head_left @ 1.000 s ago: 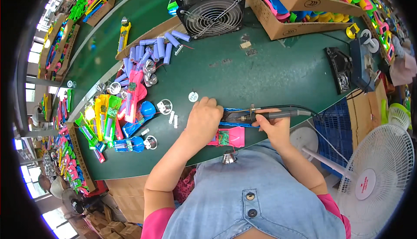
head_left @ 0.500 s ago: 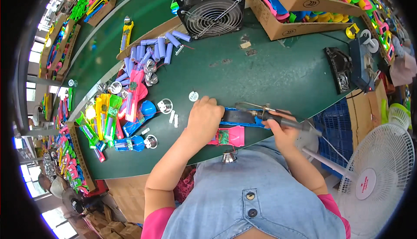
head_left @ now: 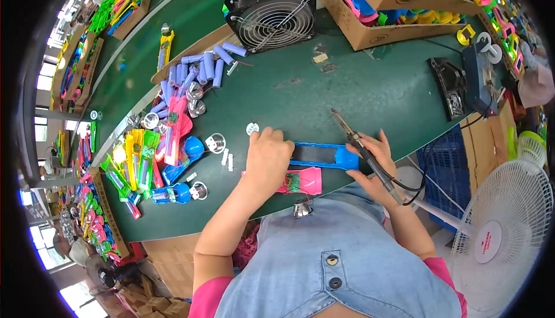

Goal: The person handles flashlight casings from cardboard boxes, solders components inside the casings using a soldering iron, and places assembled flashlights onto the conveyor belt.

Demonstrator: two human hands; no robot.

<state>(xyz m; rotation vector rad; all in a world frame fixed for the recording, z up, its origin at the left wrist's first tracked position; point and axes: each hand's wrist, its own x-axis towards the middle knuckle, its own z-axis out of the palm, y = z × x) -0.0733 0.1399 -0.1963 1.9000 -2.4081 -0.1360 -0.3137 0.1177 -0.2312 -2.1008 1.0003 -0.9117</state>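
Note:
My left hand [head_left: 269,159] is closed over the left end of a blue plastic flashlight shell [head_left: 346,159], which lies on the bench with its hollow side up. A soldering iron [head_left: 370,157] rests in my right hand [head_left: 378,170], its tip pointing up and away to the left over the bench. My right thumb lies close to the shell's wide end; whether it touches cannot be made out. Just nearer to me is a pink shell [head_left: 311,181] with a green circuit board, and a reflector cup [head_left: 302,209] sits at the bench edge beside it.
Left of me lie coloured shells [head_left: 136,150], reflectors and purple battery cells [head_left: 208,66]. A black fan [head_left: 272,20] stands at the back beside cardboard boxes [head_left: 370,34] of parts. At right are a soldering station [head_left: 481,84] and a white fan [head_left: 491,237].
The soldering iron has swung in my right hand: its tip, earlier low over the blue shell, now points up and away. My left hand stays on the shell.

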